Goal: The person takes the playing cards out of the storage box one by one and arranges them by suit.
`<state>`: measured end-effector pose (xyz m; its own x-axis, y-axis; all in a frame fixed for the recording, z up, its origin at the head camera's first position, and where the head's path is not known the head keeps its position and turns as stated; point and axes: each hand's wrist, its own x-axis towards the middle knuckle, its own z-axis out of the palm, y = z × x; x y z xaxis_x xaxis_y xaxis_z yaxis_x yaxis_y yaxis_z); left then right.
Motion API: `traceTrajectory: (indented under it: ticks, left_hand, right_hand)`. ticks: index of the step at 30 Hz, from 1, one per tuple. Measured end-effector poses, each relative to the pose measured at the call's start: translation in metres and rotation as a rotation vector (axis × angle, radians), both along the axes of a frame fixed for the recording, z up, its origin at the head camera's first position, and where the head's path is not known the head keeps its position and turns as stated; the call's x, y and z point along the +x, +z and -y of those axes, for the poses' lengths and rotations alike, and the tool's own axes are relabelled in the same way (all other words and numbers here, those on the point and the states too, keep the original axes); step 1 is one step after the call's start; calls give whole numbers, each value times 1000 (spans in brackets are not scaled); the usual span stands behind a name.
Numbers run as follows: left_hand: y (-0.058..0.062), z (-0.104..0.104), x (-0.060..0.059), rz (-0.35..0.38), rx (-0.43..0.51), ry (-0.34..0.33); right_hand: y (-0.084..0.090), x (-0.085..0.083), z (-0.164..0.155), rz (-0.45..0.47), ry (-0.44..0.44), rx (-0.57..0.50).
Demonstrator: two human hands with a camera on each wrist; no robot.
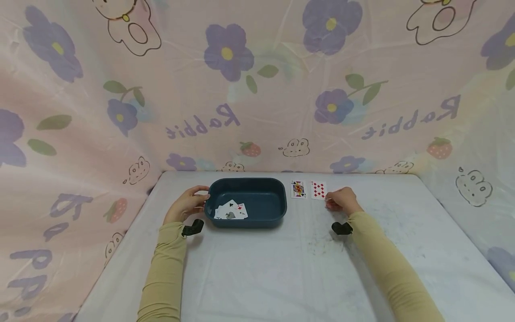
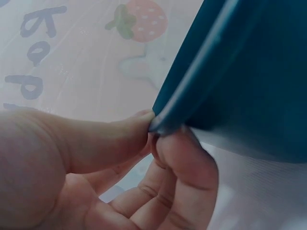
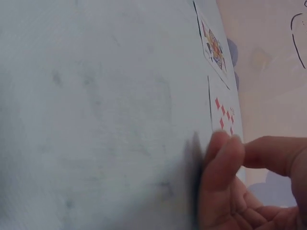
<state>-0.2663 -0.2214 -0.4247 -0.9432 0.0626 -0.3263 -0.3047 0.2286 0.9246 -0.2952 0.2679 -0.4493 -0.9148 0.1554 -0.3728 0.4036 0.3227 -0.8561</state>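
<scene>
Dark teal oval plastic tub (image 1: 257,197) on the white table (image 1: 281,268) holds a few playing cards (image 1: 231,211). Left hand (image 1: 187,204) pinches its rim. Right hand (image 1: 341,200) apparently pinches the diamonds card (image 1: 318,189); king card (image 1: 298,189) remains beside it.

The backdrop cloth (image 1: 257,89) carries the word "Rabbit" twice in purple, mirror-reversed, well above and beyond both hands. Just beyond the right hand's grip (image 1: 339,200) lies a diamonds card (image 1: 318,190) with red pips, its count unreadable; the face card (image 1: 298,189) beside it shows no legible letter.
</scene>
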Motion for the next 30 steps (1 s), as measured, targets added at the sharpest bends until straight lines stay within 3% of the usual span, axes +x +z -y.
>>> traceTrajectory:
  ticks: [7,12,20,25,30]
  left_hand:
    - [-2,0,0,1,-2,10]
    - [-1,-1,0,0,-7,22]
    - [-3,0,-1,-8,-18,14]
    - [-4,1,-1,-7,-10,12]
    - [-3,-1,-1,-13,-4,7]
  right_hand:
    - [4,-1,3,-103,67,54]
    - [23,-14,21,-210,172,21]
    - [71,-28,81,-290,444,-48]
    - [79,-33,123,-305,642,-46]
    - [76,-38,158,-271,748,-20]
